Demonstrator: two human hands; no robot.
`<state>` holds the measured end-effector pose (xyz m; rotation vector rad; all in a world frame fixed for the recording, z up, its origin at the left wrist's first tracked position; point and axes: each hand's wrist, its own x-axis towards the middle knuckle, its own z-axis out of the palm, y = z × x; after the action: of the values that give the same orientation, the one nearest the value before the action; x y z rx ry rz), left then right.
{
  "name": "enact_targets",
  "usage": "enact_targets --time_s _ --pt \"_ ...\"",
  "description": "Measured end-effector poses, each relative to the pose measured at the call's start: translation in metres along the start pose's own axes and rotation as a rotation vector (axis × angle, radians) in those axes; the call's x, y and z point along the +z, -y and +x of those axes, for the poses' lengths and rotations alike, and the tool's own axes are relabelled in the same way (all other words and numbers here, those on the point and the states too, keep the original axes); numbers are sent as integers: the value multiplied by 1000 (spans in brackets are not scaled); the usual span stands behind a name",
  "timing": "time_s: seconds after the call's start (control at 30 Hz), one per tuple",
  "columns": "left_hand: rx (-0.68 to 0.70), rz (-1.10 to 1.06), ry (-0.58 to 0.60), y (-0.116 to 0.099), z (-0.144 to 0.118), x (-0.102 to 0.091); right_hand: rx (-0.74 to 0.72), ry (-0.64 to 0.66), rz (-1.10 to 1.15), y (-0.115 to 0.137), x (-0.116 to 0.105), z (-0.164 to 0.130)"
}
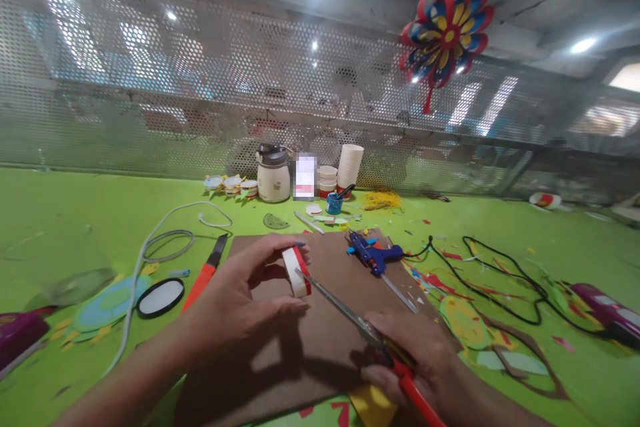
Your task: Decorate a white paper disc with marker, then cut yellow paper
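Note:
My left hand (pixel 250 283) pinches a short white-and-red piece of paper cup (pixel 294 273) between thumb and fingers, above a brown cardboard sheet (pixel 330 360). In my right hand (pixel 420 347) is a pair of scissors (pixel 345 307) with red handles. The blades look nearly closed, and their tip meets the white side of the cup piece; whether it pierces the paper I cannot tell. A blue glue gun (pixel 375 255) lies on the cardboard's far right part. Left of the cardboard is an orange utility knife (pixel 203 277), partly hidden by my left hand.
White and red paper cups (pixel 351 163) stand at the back beside a lidded jug (pixel 273 177) and a lit phone (pixel 305 177). Black cord (pixel 500 260) loops across the right side among paper scraps. A pale cable (pixel 145 247) and a round black-rimmed disc (pixel 160 298) lie left.

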<state>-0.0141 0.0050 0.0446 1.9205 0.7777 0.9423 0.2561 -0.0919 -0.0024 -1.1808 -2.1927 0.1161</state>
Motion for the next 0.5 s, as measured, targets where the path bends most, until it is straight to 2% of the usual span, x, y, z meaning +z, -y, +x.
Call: enact_targets --time_s 0.5 --pt "5 33 -21 0 0 0 -25 -9 -2 0 1 -2"
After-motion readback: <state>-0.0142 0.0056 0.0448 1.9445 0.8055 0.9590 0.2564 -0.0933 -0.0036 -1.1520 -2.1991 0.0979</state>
